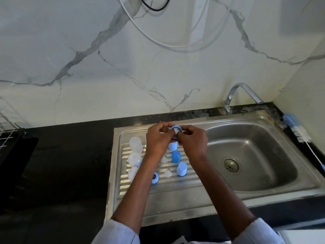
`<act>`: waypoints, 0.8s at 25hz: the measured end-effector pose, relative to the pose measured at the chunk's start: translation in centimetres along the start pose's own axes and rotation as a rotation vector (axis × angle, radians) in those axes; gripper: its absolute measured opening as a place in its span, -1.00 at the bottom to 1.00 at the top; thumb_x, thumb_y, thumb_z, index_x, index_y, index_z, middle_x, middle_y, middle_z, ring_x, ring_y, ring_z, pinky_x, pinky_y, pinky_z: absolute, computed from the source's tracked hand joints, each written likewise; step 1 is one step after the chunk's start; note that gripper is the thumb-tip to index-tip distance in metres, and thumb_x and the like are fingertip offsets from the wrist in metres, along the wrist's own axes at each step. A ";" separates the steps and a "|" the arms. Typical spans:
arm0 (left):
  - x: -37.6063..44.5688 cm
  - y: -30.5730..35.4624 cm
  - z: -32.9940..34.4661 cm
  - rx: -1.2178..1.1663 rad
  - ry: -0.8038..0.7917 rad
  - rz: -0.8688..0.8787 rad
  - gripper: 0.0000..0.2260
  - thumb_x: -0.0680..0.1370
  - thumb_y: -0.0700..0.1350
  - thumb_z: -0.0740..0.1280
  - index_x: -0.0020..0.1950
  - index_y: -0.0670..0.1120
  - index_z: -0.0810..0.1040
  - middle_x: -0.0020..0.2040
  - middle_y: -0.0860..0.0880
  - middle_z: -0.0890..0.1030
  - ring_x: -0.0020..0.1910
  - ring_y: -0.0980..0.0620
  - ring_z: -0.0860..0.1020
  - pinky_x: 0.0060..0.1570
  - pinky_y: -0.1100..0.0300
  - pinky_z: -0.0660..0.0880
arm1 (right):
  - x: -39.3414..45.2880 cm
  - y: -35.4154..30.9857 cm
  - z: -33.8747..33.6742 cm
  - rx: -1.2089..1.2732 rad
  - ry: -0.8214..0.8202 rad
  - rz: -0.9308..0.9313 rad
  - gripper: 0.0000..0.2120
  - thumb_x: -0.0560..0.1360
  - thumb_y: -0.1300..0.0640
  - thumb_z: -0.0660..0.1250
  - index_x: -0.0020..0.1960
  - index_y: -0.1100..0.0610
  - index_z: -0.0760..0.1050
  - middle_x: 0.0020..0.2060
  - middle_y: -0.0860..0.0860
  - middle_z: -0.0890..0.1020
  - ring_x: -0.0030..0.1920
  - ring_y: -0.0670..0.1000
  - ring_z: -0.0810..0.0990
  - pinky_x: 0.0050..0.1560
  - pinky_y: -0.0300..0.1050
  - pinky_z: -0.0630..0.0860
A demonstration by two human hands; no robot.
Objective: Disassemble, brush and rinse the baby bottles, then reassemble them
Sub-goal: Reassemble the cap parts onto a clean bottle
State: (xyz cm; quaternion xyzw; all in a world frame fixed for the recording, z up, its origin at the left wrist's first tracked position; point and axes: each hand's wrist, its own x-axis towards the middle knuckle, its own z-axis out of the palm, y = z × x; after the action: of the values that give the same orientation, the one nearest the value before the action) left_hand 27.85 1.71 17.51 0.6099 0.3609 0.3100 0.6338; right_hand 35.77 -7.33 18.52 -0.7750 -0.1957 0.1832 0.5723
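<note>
A: Which step is this?

B: Looks like reassembly. Both hands, left hand (158,138) and right hand (191,140), pinch one blue collar ring (175,128) above the sink's ribbed drainboard (158,186), seemingly working a teat into it.

A: And the other parts?

B: Clear bottle bodies (135,144) stand at the drainboard's left, blue caps (182,169) and loose teats (168,174) just beside them. Next, I'd judge, the ring needs screwing onto a bottle, threads square
</note>
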 end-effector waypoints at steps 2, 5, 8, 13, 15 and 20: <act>-0.1 -0.1 -0.2 -0.031 0.012 -0.035 -0.82 0.52 -0.33 0.41 0.05 -0.14 0.72 -0.15 -0.19 0.72 -0.15 -0.14 0.74 -0.04 -0.10 0.70 | -0.1 0.1 0.2 0.014 -0.044 0.002 -0.79 0.47 0.22 0.47 0.04 -0.03 0.70 -0.29 -0.03 0.73 -0.21 0.07 0.74 -0.05 0.18 0.69; -0.7 0.1 -0.3 -0.057 0.013 -0.087 -0.85 0.50 -0.30 0.45 0.01 -0.12 0.72 -0.15 -0.15 0.75 -0.12 -0.12 0.75 -0.04 -0.02 0.70 | 0.2 0.1 0.0 0.042 -0.052 -0.028 -0.78 0.46 0.24 0.50 -0.01 -0.07 0.68 -0.23 -0.06 0.73 -0.16 0.02 0.72 -0.01 0.14 0.68; -1.3 0.4 -0.3 -0.027 0.050 -0.122 -0.91 0.49 -0.29 0.44 -0.03 -0.16 0.69 -0.19 -0.12 0.75 -0.19 -0.07 0.75 -0.21 0.14 0.66 | 0.6 -0.3 -0.4 -0.010 -0.067 -0.096 -0.83 0.42 0.23 0.50 -0.08 -0.02 0.72 -0.30 -0.06 0.71 -0.22 0.01 0.69 -0.07 0.08 0.66; -2.8 0.1 -1.1 -0.112 0.186 -0.214 -0.87 0.51 -0.27 0.45 0.05 -0.21 0.64 -0.20 -0.21 0.73 -0.20 -0.18 0.75 -0.27 0.17 0.64 | 1.6 -0.2 -0.8 0.178 -0.489 0.040 -0.75 0.50 0.23 0.50 0.14 0.02 0.70 -0.09 0.11 0.73 -0.04 0.12 0.75 0.12 0.16 0.67; -3.6 -0.5 -1.7 -0.148 0.225 -0.241 -0.88 0.53 -0.24 0.46 0.06 -0.19 0.67 -0.18 -0.24 0.73 -0.20 -0.18 0.74 -0.25 0.14 0.66 | 1.6 0.6 -1.0 0.217 -0.625 0.007 -0.70 0.53 0.19 0.50 0.22 -0.06 0.67 0.10 0.07 0.68 0.10 0.08 0.71 0.17 0.03 0.66; -6.1 -1.9 -1.9 -0.261 0.209 -0.290 -0.80 0.59 -0.28 0.35 0.00 -0.08 0.76 -0.14 -0.25 0.71 -0.22 -0.12 0.72 -0.17 0.10 0.65 | 1.5 2.0 -1.2 0.179 -0.787 -0.147 -0.66 0.45 0.14 0.59 0.18 -0.11 0.66 0.13 -0.17 0.70 0.16 -0.03 0.65 0.20 -0.07 0.61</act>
State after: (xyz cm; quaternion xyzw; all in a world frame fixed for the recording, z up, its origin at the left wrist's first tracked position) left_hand 22.84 -2.40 16.14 0.4290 0.4652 0.3213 0.7045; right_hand 37.86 -8.08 16.80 -0.5767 -0.4379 0.4407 0.5305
